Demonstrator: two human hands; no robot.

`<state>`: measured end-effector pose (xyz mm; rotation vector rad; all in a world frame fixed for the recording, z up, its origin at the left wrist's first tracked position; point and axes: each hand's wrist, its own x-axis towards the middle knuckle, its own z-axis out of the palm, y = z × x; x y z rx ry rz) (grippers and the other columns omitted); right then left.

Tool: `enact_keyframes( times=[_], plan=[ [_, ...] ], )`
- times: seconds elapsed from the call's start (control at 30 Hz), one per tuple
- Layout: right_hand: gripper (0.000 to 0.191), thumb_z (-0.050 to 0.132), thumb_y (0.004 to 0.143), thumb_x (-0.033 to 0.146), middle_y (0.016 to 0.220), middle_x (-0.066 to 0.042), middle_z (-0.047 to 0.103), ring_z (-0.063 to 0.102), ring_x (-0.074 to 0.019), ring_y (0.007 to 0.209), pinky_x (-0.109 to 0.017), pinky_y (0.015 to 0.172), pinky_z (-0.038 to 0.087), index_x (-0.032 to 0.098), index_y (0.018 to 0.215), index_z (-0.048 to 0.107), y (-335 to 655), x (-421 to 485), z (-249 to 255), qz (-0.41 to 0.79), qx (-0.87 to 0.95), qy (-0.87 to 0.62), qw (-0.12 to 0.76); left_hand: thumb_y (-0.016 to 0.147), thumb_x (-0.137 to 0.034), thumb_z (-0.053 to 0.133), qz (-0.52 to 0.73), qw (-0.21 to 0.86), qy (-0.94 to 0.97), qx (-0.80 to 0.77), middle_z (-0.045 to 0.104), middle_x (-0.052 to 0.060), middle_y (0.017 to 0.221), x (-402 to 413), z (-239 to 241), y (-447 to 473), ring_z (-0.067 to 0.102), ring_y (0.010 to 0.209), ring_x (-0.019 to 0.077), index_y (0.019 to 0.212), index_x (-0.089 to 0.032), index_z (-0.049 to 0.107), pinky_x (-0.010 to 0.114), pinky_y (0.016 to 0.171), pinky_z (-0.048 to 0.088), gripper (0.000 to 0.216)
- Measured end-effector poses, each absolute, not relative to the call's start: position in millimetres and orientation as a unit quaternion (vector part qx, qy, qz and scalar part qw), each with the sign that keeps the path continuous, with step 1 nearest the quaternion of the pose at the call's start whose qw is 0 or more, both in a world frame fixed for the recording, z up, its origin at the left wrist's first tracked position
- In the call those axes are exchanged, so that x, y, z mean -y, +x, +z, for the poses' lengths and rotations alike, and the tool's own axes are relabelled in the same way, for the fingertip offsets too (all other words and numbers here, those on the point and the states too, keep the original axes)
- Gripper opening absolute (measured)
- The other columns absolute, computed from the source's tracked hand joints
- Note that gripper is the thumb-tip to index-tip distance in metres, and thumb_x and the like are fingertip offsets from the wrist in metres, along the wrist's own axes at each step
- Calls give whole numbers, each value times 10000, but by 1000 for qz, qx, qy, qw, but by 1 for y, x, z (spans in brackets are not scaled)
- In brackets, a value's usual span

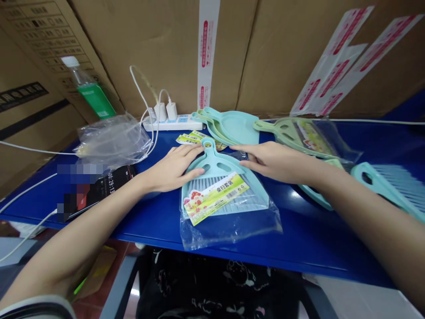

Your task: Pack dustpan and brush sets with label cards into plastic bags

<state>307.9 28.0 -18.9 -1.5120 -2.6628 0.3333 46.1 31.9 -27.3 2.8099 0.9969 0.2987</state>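
A light blue dustpan (255, 191) lies in a clear plastic bag (229, 232) before me, handle pointing away. A printed yellow-green and white card (215, 199) with a mushroom picture sits over its ridged pan. My left hand (174, 167) rests along the dustpan's upper left side, fingers stretched towards the handle and thumb on the pan. At the upper right side is my right hand (265, 160), its index finger extended near the handle and its thumb apart from it. Neither hand is closed around anything.
Behind lie stacked dustpans (241, 124), loose cards (191, 137) and a bagged green dustpan (285, 133). A blue brush (392, 186) is at right. Left are a phone (109, 186), crumpled bags (113, 139), a green-labelled bottle (94, 99), a power strip (174, 124) and cables. Cardboard boxes (159, 40) wall the back.
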Motion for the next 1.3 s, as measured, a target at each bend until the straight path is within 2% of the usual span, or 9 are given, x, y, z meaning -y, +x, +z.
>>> enact_keyframes(
  times=[0.13,0.27,0.43,0.6,0.73,0.83,1.0,1.1,1.3],
  plan=[
    [480,326,909,330,646,-34,606,561,-199,620,-311,599,388,179,1287,581,308,-29,-23,119,877,-463,41,926,-447,521,136,90,964,-210,586,120,1198,-15,-19,51,510,1119,235,1170,-160,554,398,982,421,377],
    [387,315,894,274,599,-26,585,565,-199,591,-317,589,386,180,1116,618,307,-26,-21,119,874,-471,13,864,-397,643,99,99,986,-89,605,68,1001,9,-15,57,532,905,190,1042,-177,615,306,817,461,284],
    [232,350,842,217,545,1,550,515,-172,505,-309,553,373,196,951,553,308,-21,-15,134,849,-510,-29,870,-202,594,43,16,996,-70,613,77,980,21,-18,61,527,849,194,1068,-156,610,309,755,460,204],
    [67,410,778,217,530,12,543,475,-167,481,-312,521,352,237,817,461,308,-17,-10,172,823,-539,-54,860,-134,528,3,7,995,-96,608,69,994,15,-15,59,555,834,184,1124,-195,597,302,708,480,279],
    [53,422,763,228,514,25,532,469,-158,446,-308,485,348,247,806,448,309,-17,-9,197,815,-543,-56,844,-102,533,-4,24,994,-107,603,53,999,13,-7,54,583,833,174,1203,-236,593,295,708,499,388],
    [52,430,760,233,519,22,547,488,-154,428,-303,455,358,246,808,449,310,-17,-9,210,810,-544,-53,858,-107,544,0,29,993,-112,606,50,1005,14,-3,52,592,843,171,1216,-257,606,293,720,502,393],
    [80,438,761,222,530,13,564,525,-157,433,-294,442,385,232,836,464,308,-16,-8,227,791,-565,-55,891,-247,588,-6,24,993,-119,618,81,1022,14,-3,52,595,919,202,1199,-206,626,314,773,505,313],
    [71,446,768,211,544,10,571,536,-158,445,-292,450,391,232,833,462,308,-16,-8,224,790,-567,-58,935,-293,527,6,0,992,-126,630,77,982,15,-6,54,598,884,191,1169,-189,636,308,760,503,278],
    [56,424,797,207,552,10,574,539,-155,445,-293,457,395,232,841,447,308,-16,-8,223,794,-562,-65,993,-247,391,53,-62,990,-118,672,32,912,18,-15,58,607,803,162,1177,-202,605,291,686,481,286]
  ],
)
